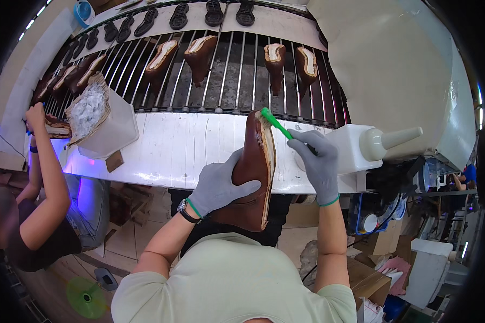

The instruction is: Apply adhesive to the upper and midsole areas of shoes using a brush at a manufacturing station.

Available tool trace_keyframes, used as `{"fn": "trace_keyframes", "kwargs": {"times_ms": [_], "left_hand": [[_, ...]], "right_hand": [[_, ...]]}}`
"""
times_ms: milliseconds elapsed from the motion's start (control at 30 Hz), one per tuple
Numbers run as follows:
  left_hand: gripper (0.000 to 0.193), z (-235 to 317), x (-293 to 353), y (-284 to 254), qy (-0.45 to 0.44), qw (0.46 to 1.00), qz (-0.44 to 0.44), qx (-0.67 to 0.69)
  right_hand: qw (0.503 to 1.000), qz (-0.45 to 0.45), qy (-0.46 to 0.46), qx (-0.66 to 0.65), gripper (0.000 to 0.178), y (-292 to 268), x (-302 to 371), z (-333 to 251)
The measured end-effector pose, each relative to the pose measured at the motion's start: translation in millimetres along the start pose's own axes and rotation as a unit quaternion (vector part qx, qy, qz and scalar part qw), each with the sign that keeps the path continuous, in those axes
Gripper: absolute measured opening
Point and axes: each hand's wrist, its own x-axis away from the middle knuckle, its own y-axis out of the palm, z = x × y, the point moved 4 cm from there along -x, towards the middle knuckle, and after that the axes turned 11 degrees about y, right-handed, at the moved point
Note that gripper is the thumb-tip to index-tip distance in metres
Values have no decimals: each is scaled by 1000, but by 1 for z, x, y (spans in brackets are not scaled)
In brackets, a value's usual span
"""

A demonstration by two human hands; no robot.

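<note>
My left hand (215, 185), in a grey glove with a green cuff, is wrapped round a brown leather shoe upper (249, 161). The upper stands tilted on its end, its pale underside facing right. In my right hand (319, 159), gloved the same way, is a green-handled brush (277, 125). Its bristles touch the upper's far end, at the edge of the underside. Just right of that hand lies a white plastic bottle (355, 148) with a long nozzle pointing right.
Beyond the white ledge (188, 137) runs a roller conveyor (226, 70) carrying several brown uppers (200, 56). Black soles (214, 13) line the shelf behind it. At left stands a white bin (113, 126) of crumpled film; a co-worker's hand (36, 116) reaches near another upper.
</note>
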Motion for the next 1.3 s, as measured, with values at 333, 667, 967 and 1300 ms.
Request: {"fn": "trace_keyframes", "kwargs": {"times_ms": [333,667,967,1300], "left_hand": [[75,-23,-6,3,24,993,-26,113],[71,-25,-3,9,4,936,-39,350],[72,-33,-1,6,-9,911,15,412],[56,-39,-7,2,-3,917,51,396]], "right_hand": [[988,-153,-8,-15,20,-17,-25,7],[958,-262,-109,34,23,-20,-12,-3],[943,-326,-56,34,25,-13,15,7],[958,-286,-14,10,25,-10,36,7]]}}
